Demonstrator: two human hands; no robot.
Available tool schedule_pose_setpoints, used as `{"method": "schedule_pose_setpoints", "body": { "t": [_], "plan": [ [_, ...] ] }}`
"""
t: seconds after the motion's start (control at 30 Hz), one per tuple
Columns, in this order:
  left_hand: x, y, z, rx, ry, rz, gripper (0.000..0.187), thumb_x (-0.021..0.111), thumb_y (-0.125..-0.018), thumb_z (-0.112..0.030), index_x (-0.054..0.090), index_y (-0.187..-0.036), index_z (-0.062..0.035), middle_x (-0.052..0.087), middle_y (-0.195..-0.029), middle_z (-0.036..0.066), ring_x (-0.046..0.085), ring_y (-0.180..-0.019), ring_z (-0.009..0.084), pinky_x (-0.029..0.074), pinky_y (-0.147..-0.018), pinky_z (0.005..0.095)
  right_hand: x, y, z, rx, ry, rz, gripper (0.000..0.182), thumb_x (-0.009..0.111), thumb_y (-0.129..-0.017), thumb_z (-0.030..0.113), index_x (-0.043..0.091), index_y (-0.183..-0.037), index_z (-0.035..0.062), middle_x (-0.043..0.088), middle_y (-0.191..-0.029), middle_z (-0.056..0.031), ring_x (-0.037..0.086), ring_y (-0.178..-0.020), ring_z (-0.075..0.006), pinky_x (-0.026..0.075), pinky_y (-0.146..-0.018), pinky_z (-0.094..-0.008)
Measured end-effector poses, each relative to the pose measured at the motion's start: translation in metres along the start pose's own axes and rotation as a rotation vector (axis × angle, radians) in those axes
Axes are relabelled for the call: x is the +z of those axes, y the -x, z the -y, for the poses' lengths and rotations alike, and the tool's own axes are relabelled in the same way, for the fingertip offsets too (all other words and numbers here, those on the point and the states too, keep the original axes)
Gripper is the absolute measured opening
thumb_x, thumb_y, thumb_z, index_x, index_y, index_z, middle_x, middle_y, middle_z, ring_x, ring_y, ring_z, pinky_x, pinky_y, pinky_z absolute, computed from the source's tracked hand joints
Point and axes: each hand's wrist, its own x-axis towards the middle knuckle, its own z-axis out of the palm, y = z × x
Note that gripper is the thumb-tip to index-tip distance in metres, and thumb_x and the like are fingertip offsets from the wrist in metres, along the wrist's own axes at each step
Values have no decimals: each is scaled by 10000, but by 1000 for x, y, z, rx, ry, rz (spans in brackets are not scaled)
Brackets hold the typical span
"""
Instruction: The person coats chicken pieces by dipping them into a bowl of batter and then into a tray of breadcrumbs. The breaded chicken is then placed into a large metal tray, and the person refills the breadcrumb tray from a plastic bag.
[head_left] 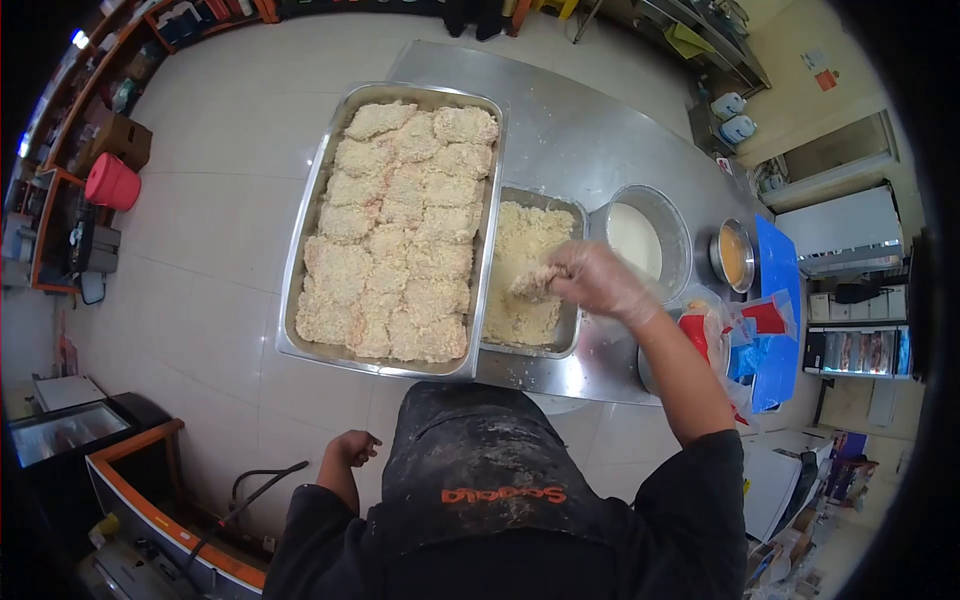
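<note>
My right hand (592, 280), in a clear plastic glove, grips a breaded piece (533, 283) over the small steel pan of breadcrumbs (570, 345). To its left, a large steel tray (300, 255) is packed with several breaded cutlets (400, 230) in rows. My left hand (355, 447) hangs bare beside my black apron, below the table edge, fingers curled loosely and holding nothing.
A steel bowl of white batter (640, 238) and a smaller bowl of orange liquid (733, 255) stand right of the crumb pan. Blue board (775, 270) and plastic bags (735, 330) lie at the table's right end. A red bucket (112, 182) stands on the floor far left.
</note>
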Motion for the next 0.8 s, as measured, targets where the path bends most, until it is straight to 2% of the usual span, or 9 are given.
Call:
{"method": "schedule_pose_setpoints", "body": {
  "t": [0.13,0.2,0.23,0.33,0.43,0.53,0.63,0.73,0.8],
  "plan": [
    [-6,-23,30,-61,-82,69,517,502,-899,-27,460,-1410,-90,510,-721,29,318,-461,98,270,-433,266,-7,-27,-33,325,-331,152,366,710,-832,207,650,-1115,-18,704,-984,-170,677,-902,-240,518,-824,-328],
    [-13,-29,41,-70,-106,161,560,517,-882,3,443,-1428,-95,490,-707,21,313,-472,97,270,-445,265,43,-40,-86,255,-196,-126,478,721,-821,257,603,-1191,-20,676,-1066,-214,659,-990,-283,507,-878,-361],
    [-10,-20,39,-102,-58,136,616,529,-860,50,423,-1447,-100,466,-694,14,311,-484,99,274,-461,271,59,-45,-102,215,-123,-265,535,727,-815,283,579,-1229,-21,662,-1107,-236,650,-1035,-304,502,-905,-377],
    [-17,-26,51,-18,-122,137,608,526,-859,15,425,-1446,-103,464,-678,17,313,-478,100,284,-457,279,67,-37,-82,578,17,95,882,756,-773,420,379,-1404,-68,518,-1332,-300,551,-1212,-356,436,-1025,-389],
    [-16,-34,51,-90,-23,138,557,517,-876,-75,448,-1428,-102,459,-657,13,314,-472,98,292,-449,286,95,-4,-29,378,382,162,1196,784,-692,563,181,-1461,-127,389,-1438,-316,463,-1296,-395,372,-1096,-382],
    [-2,-30,37,-129,-277,37,504,505,-887,-164,489,-1387,-100,467,-655,6,313,-468,97,293,-439,286,121,5,-5,548,327,162,1370,813,-611,622,72,-1463,-154,299,-1482,-312,435,-1308,-415,338,-1121,-386],
    [-2,-39,25,-142,-211,131,460,494,-901,-194,518,-1351,-101,489,-691,13,313,-467,100,297,-437,287,135,7,0,716,222,61,1354,821,-603,619,100,-1480,-119,327,-1448,-309,463,-1281,-407,373,-1096,-391],
    [4,-29,8,-95,-267,85,443,497,-901,-195,528,-1334,-103,504,-719,29,319,-466,107,305,-437,289,156,11,3,861,105,21,1212,845,-626,541,217,-1465,-70,299,-1452,-305,503,-1234,-398,421,-1051,-390],
    [14,-4,-11,-51,-247,12,464,490,-892,-174,518,-1350,-106,512,-734,38,327,-466,111,307,-437,290,155,18,5,896,-24,-38,1020,856,-651,432,339,-1391,-42,397,-1372,-301,544,-1175,-387,453,-1003,-395]
  ]
}}
